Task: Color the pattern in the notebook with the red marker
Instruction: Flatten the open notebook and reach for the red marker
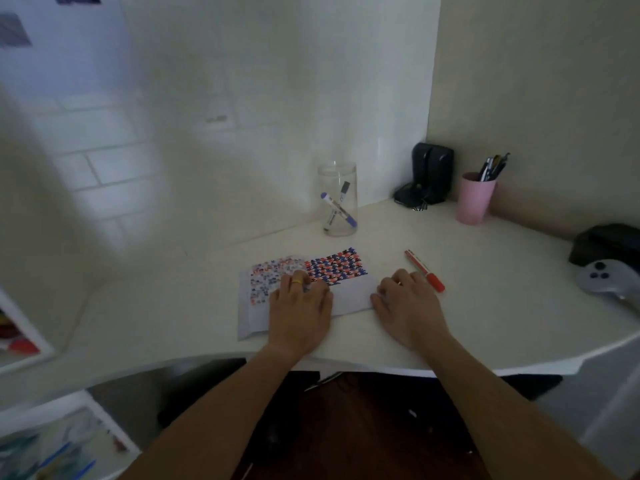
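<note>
An open notebook [349, 297] lies on the white desk [485, 306], its pages covered with a small red and blue pattern [334, 266]. My left hand [299, 306] rests flat on the left page, a yellow ring on one finger. My right hand [405, 306] lies palm down at the notebook's right edge, holding nothing. The red marker [424, 270], capped, lies on the desk just right of my right hand's fingertips, apart from them.
A clear glass jar [337, 199] with two markers stands behind the notebook. A pink cup [474, 197] of pens and a black device [427, 174] sit in the back corner. A grey controller [606, 275] and a black case [609, 242] lie at the right.
</note>
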`<state>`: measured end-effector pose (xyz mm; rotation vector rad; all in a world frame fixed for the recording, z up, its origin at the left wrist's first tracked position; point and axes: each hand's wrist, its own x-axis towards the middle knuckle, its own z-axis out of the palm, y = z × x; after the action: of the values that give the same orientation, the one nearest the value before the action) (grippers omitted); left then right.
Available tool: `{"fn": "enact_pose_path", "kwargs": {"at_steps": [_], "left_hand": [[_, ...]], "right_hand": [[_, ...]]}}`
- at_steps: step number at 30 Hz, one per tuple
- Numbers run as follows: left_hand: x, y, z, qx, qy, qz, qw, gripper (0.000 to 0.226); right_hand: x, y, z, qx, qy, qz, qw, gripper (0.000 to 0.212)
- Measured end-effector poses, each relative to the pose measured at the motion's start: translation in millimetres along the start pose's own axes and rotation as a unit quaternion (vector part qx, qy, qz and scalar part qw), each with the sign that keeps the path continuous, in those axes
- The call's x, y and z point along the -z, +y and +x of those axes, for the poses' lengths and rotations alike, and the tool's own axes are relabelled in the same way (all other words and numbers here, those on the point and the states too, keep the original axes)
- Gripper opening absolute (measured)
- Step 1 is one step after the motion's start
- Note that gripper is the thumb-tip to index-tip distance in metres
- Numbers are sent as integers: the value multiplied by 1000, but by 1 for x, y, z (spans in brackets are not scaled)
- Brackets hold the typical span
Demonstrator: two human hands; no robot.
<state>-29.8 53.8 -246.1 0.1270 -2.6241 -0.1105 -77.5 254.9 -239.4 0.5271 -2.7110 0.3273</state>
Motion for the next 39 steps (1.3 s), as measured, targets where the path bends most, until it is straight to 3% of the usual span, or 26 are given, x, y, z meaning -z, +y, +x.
{"fn": "enact_pose_path", "kwargs": {"at_steps": [5,12,15,18,20,24,27,29,32,34,37,39], "left_hand": [[-1,-3,-4,5,-11,-16,1000,28],[-15,-10,-2,-18,31,-35,999,35],[-20,-13,-1,-13,34,-45,998,36],[-20,-14,-2,-16,28,-44,998,35],[-17,-14,-1,-19,14,-46,999,38],[-10,-20,4,-37,-20,-35,998,39],[-3,-27,18,-74,-46,-25,996,38],[-1,-36,37,-120,-61,-42,990,36],[0,-49,67,-195,-98,-86,972,28],[-1,-55,89,-219,-100,-66,968,30],[-7,-61,120,-215,-71,-80,971,29],[-13,-63,133,-191,-49,-116,973,28]], "right_hand": [[3,-5,-5,-2,14,-6,1000,38],[-1,-2,-4,1,9,8,1000,37],[1,6,3,-5,60,24,998,34],[12,21,22,-38,91,-39,994,36],[17,33,36,-65,67,-108,990,37],[6,40,51,-86,-97,-182,975,55],[5,34,60,-63,-99,-193,974,60],[4,24,72,-32,-41,-170,984,52],[1,-2,93,11,11,55,998,45],[0,-24,108,-16,-26,272,962,42],[-7,-42,121,-108,-129,576,800,35],[-16,-41,126,-145,-169,672,706,28]]}}
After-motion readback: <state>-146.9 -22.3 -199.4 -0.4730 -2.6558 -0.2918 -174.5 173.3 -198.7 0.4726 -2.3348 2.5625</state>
